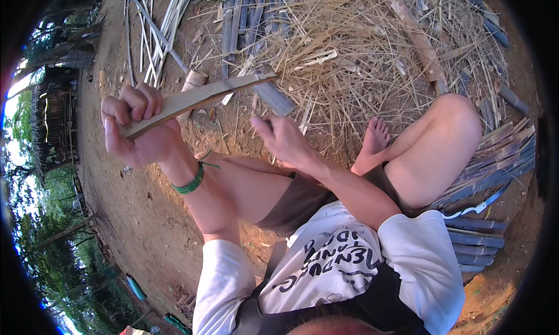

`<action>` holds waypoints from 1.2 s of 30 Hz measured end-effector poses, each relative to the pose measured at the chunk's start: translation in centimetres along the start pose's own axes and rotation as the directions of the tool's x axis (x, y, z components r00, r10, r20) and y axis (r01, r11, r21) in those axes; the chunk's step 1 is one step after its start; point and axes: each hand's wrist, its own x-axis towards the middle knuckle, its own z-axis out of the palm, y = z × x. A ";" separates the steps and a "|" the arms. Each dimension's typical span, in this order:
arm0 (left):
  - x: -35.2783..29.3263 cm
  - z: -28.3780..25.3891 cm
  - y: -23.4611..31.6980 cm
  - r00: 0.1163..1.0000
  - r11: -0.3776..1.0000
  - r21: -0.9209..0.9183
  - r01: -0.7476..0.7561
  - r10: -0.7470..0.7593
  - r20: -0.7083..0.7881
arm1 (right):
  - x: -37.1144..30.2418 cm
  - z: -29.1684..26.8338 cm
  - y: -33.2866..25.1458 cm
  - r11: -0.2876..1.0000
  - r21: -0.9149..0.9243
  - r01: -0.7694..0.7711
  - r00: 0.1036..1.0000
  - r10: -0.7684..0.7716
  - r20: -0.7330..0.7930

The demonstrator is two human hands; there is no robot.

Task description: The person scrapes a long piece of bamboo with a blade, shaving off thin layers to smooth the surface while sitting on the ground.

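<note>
My left hand (138, 124) is raised at the left, its fingers wrapped round the near end of a long, flat tan piece of bamboo or wood (201, 96). That piece points toward the far right and narrows to its tip. In front of my lap, my right hand (285, 140) is closed with the fingers curled in. Whatever it may hold is hidden. Just beyond it shows a grey-blue flat piece (273, 99); I cannot tell whether the hand touches it. A short pale cylinder, perhaps a bamboo section (195, 80), lies on the ground behind the tan piece.
Pale split strips (169, 20) and dark bamboo lengths (233, 26) lie at the far side. Shavings (332, 43) cover the ground around a brown pole (416, 38). Split bamboo (495, 154) is stacked at the right, beside a curved white-and-blue object (477, 207). My bent legs frame the middle.
</note>
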 end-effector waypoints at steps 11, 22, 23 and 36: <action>-2.5 1.0 0.6 1.000 0.998 0.069 -0.014 0.012 0.027 | 0.8 -1.9 3.4 0.965 -0.196 -0.172 0.984 0.177 0.006; -1.6 -0.8 0.6 0.995 0.993 0.093 -0.073 0.078 -0.055 | 1.6 -1.6 8.4 0.919 -0.313 -0.238 0.970 0.240 -0.033; -2.3 -0.6 0.6 0.998 0.996 0.069 -0.057 0.060 -0.035 | 0.0 -0.8 6.1 0.940 -0.280 -0.197 0.980 0.194 -0.039; -1.7 -1.8 1.0 0.998 0.998 0.026 -0.060 0.060 0.016 | 3.1 -2.2 12.5 0.871 -0.383 -0.308 0.945 0.326 -0.019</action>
